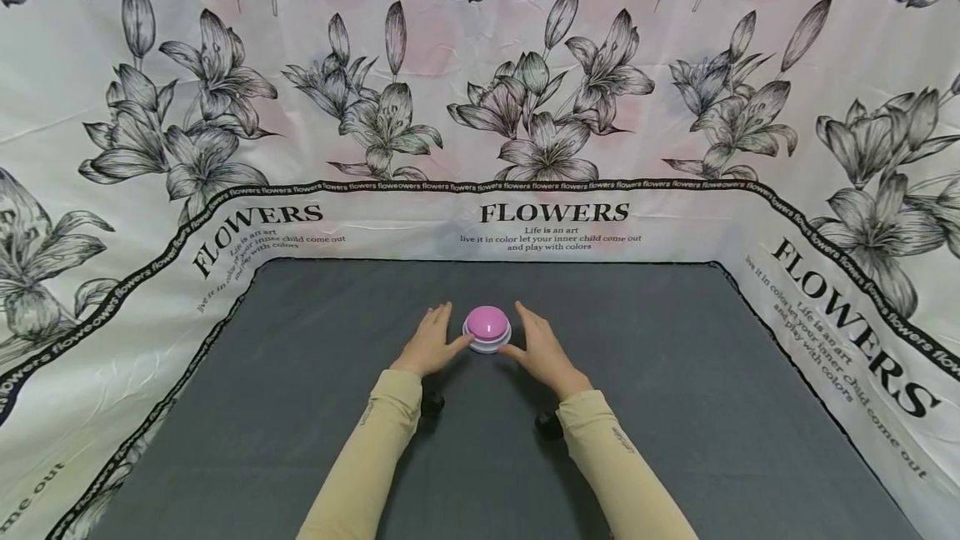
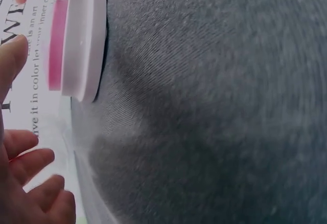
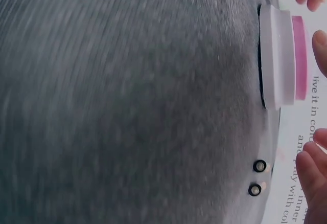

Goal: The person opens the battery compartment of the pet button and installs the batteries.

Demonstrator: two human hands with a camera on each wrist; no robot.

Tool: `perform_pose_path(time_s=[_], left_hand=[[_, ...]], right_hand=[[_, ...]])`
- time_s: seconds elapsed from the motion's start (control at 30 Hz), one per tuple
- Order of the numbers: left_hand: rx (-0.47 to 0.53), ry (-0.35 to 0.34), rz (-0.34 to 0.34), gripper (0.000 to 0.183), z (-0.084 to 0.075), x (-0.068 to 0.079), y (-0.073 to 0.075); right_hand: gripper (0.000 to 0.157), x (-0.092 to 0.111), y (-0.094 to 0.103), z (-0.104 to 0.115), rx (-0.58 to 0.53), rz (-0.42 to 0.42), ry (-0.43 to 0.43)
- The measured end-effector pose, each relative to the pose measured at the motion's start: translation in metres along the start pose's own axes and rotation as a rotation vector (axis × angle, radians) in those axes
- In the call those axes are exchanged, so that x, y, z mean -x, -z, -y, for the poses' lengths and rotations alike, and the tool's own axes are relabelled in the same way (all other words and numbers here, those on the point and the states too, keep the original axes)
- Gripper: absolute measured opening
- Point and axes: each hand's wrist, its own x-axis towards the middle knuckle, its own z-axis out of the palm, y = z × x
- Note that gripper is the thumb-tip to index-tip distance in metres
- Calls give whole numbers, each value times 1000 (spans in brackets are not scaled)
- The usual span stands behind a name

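Note:
A round push button (image 1: 487,323) with a pink domed top and a white base stands on the grey cloth, between both hands. On its left side is my left hand (image 1: 433,343), fingers spread and pointing forward, thumb tip right at the white base. My right hand (image 1: 546,353) mirrors it on the other side, its thumb also close to the base. Neither hand grips anything. From the side, the left wrist view shows the button's stepped white base (image 2: 84,45) and pink top. In the right wrist view the relaxed right fingers (image 3: 311,173) lie beyond the button.
Dark grey cloth (image 1: 480,473) covers the table. White fabric with flower drawings and lettering (image 1: 555,213) rises along the back and both sides. A black wrist device (image 1: 550,425) sits under the right sleeve, another (image 1: 432,404) by the left.

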Motion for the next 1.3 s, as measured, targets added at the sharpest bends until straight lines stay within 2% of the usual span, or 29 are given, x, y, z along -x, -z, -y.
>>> perform_pose_path(time_s=[0.27, 0.5, 0.8, 1.03, 1.3], left_hand=[[100, -68, 23, 73, 1, -4, -9], [130, -64, 14, 72, 4, -6, -12], [151, -63, 16, 70, 5, -6, -19], [164, -45, 22, 70, 7, -3, -28], [161, -54, -11, 65, 3, -11, -27]], right_hand=[[78, -5, -10, 2, -27, 30, -18], [74, -7, -14, 2, -39, 66, -43], [70, -8, -21, -2, 4, 84, -37], [65, -2, -29, -2, 7, 62, -46], [60, -10, -26, 0, 12, 31, -72]])
